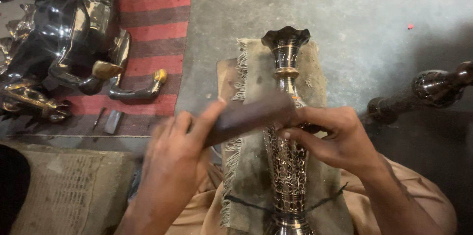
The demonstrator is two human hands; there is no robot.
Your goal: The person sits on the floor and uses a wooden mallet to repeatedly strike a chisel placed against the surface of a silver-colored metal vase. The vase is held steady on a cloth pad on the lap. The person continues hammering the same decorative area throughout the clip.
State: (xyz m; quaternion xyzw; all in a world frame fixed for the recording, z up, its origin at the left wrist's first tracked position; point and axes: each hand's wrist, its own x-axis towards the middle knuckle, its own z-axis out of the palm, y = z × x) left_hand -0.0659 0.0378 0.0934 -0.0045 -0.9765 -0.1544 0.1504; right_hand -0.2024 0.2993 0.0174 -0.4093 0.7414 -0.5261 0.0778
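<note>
Engraved metal vase (pixel 288 166) lies on fringed cloth (pixel 251 166) across lap; right hand (pixel 335 136) closed round neck, left hand (pixel 172 151) clasping dark block (pixel 246 117); vase probably heavy, stiff, slippery, neck safest hold

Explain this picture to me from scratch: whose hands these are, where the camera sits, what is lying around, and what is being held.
There is no machine here. One camera on a person's head looks down at their own bare hands. The left hand holds a dark, motion-blurred block against a tall engraved metal vase, while the right hand grips the vase near its middle. The vase lies on a frayed cloth over their lap. On the striped rug to the left stands a shiny metal horse figure. Another dark metal piece lies to the right.
</note>
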